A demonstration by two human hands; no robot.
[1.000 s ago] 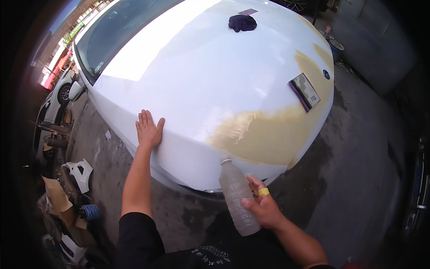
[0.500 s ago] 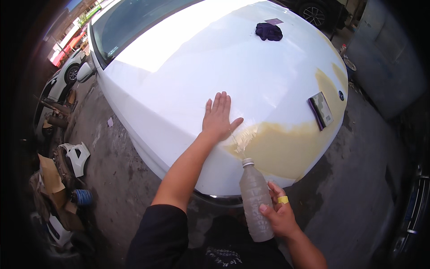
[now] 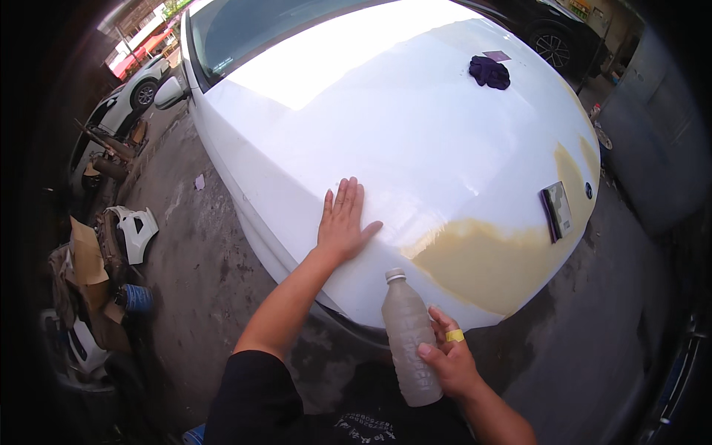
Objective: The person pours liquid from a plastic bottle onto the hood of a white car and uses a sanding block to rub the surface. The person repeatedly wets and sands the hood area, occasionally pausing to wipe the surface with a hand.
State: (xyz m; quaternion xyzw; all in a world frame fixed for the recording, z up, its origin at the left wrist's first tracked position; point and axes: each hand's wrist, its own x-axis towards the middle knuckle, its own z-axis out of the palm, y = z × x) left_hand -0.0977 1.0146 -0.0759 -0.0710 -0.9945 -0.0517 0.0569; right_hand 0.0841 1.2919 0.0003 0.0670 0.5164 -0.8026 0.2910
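My left hand (image 3: 343, 225) lies flat on the white car hood (image 3: 371, 148), fingers stretched and thumb out to the side. In my right hand (image 3: 447, 360) is a cloudy plastic bottle (image 3: 409, 341) with a white cap, tilted a little to the left in front of the hood's near edge. Yellow tape wraps one finger of that hand. Between the hands and to the right spreads a yellowish bare patch (image 3: 482, 267) in the paint. A flat sanding pad (image 3: 556, 211), grey on top with a dark purple edge, rests on the hood at its right.
Farther up the hood lie a bunched dark purple cloth (image 3: 489, 73) and a small purple sheet (image 3: 497, 55). On the ground at left are a white bumper piece (image 3: 136, 233), cardboard (image 3: 87, 256) and a blue can (image 3: 136, 298). A dark car (image 3: 556, 37) stands behind.
The thin water stream from the bottle no longer shows. My left hand has slid toward me and left over the hood. The bottle has shifted slightly left, and the view has turned.
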